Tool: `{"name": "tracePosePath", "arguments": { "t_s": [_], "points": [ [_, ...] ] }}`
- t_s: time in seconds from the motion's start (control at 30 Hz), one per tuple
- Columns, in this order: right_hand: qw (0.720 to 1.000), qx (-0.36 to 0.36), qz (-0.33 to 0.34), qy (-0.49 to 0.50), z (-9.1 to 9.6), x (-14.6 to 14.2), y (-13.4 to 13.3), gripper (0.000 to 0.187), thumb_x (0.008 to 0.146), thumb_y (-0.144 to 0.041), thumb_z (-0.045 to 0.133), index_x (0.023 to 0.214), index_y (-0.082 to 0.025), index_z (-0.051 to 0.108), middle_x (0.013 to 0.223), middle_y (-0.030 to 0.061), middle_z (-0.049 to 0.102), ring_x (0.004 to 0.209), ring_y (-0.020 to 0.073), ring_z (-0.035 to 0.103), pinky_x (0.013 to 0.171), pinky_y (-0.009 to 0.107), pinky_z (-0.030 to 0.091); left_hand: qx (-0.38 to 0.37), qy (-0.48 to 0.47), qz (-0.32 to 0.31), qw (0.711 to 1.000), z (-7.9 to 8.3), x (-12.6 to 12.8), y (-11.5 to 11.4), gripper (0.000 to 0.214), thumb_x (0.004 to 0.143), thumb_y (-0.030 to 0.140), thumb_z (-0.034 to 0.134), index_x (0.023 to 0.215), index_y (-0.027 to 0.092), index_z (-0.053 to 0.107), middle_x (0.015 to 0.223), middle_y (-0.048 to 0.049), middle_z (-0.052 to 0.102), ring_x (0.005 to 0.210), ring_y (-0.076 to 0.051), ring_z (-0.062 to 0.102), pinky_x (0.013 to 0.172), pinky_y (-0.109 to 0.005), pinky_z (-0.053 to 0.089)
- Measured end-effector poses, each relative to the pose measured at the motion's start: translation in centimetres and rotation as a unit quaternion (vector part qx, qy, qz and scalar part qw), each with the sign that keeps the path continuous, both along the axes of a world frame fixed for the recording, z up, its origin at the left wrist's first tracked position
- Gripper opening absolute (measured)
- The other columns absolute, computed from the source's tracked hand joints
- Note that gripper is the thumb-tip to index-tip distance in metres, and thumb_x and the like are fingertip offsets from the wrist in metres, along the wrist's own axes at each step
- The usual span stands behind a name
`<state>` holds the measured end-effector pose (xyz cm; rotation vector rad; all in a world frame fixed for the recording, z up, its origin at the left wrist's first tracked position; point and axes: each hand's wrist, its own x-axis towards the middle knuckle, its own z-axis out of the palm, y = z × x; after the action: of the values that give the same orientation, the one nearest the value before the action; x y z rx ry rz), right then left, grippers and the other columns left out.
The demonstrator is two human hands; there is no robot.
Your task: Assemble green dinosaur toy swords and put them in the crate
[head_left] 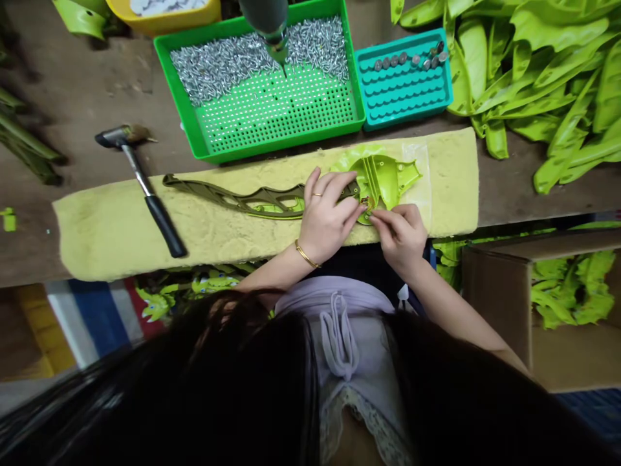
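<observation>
A long green plastic toy part [272,197] lies on a yellow foam pad [111,226], its wide head end [383,178] to the right. My left hand [327,217] rests on the part's middle, fingers curled down on it, pressing it to the pad. My right hand [400,233] sits at the near edge of the head end, fingertips pinched together on a small piece I cannot make out, right beside the left fingertips.
A hammer [145,188] lies on the pad's left. Behind are a green tray of screws [264,90] with a hanging screwdriver [272,29] above it, a teal tray [402,77], and a heap of green shells [543,77]. A cardboard box [495,298] stands at right.
</observation>
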<state>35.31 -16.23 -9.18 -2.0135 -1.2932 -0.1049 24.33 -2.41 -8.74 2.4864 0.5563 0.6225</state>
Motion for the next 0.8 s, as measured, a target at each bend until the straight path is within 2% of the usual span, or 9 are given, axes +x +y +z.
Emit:
{"name": "tracePosePath", "arguments": {
  "t_s": [0.1,0.23,0.4,0.63,0.8],
  "points": [
    [0.999,-0.002,0.025,-0.031,-0.3,0.6,-0.2,0.011,0.089,-0.023,0.062,0.096,-0.022,0.071,0.078,0.0033,0.061,0.074,0.0141,0.06,0.065,0.027,0.051,-0.007,0.002,0.003,1.0,0.4,0.2,-0.1,0.031,0.094,0.039,0.052,0.073,0.019,0.063,0.126,-0.0058,0.063,0.117,-0.023,0.055,0.115,-0.051,0.028],
    [0.992,-0.001,0.079,-0.096,0.3,1.8,-0.3,0.012,0.088,-0.021,0.063,0.096,-0.021,0.07,0.08,0.0043,0.063,0.074,0.0146,0.059,0.065,0.027,0.05,-0.005,0.008,0.044,0.999,0.7,0.9,-0.4,0.033,0.093,0.042,0.055,0.07,0.019,0.062,0.119,-0.0058,0.065,0.111,-0.024,0.056,0.107,-0.05,0.034],
    [0.974,-0.066,0.166,-0.139,1.9,2.5,0.4,0.016,0.091,-0.02,0.057,0.101,-0.021,0.069,0.082,0.0044,0.064,0.075,0.0154,0.057,0.064,0.028,0.046,0.003,0.014,0.047,0.999,0.4,0.8,-0.1,0.036,0.092,0.045,0.054,0.07,0.019,0.062,0.116,-0.007,0.064,0.106,-0.025,0.055,0.098,-0.049,0.037],
    [0.974,-0.118,0.194,-0.013,2.3,2.1,1.9,0.013,0.093,-0.024,0.052,0.096,-0.019,0.064,0.089,0.0064,0.063,0.083,0.0166,0.059,0.07,0.028,0.051,0.033,0.0,0.042,0.999,0.0,-0.7,1.1,0.035,0.092,0.042,0.054,0.067,0.02,0.062,0.115,-0.0066,0.065,0.103,-0.025,0.054,0.094,-0.047,0.038],
    [0.966,-0.141,0.209,-0.054,2.5,1.9,2.4,0.016,0.093,-0.02,0.048,0.092,-0.018,0.064,0.088,0.0075,0.063,0.082,0.0174,0.058,0.071,0.029,0.051,0.038,0.006,0.04,0.998,-0.1,-0.8,1.2,0.034,0.092,0.042,0.055,0.067,0.019,0.061,0.115,-0.0066,0.065,0.102,-0.025,0.053,0.092,-0.047,0.038]
  ]
}}
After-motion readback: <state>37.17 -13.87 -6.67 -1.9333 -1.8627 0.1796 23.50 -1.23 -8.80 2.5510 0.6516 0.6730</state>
